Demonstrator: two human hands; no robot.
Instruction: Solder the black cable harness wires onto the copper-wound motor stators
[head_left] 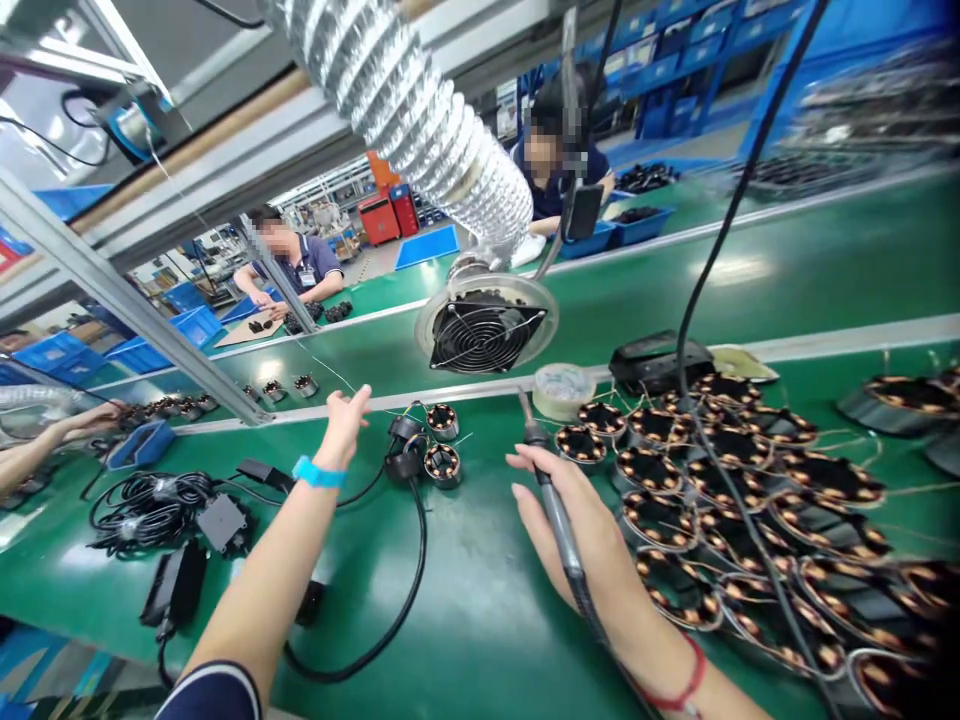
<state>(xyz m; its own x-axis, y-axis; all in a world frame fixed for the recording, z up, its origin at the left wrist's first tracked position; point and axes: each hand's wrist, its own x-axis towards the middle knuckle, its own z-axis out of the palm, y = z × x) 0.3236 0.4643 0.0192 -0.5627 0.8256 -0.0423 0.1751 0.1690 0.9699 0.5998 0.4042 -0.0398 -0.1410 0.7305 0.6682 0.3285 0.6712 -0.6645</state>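
The right hand lay on the green conveyor-style bench top with the slim black-handled soldering iron resting across its palm, fingers loosely extended rather than clenched, so the tool was cradled and not gripped hard. The iron's tip pointed toward the round black extraction fan under the silver flexible duct, and stopped well short of it. The left hand, wearing a blue wristband, was stretched forward with fingers spread and holding nothing, just left of the small cluster of copper-wound stator rings on a black cabled fixture, which sat below the fan. To the right of the fan, a large heap of black copper-wound stator rings covered the bench, some with loose wire ends showing. In my judgement one or two pieces were at the working position and the iron was not applied to any; whether the heaped pieces were finished or waiting could not be told. Two other people sat beyond the fan.
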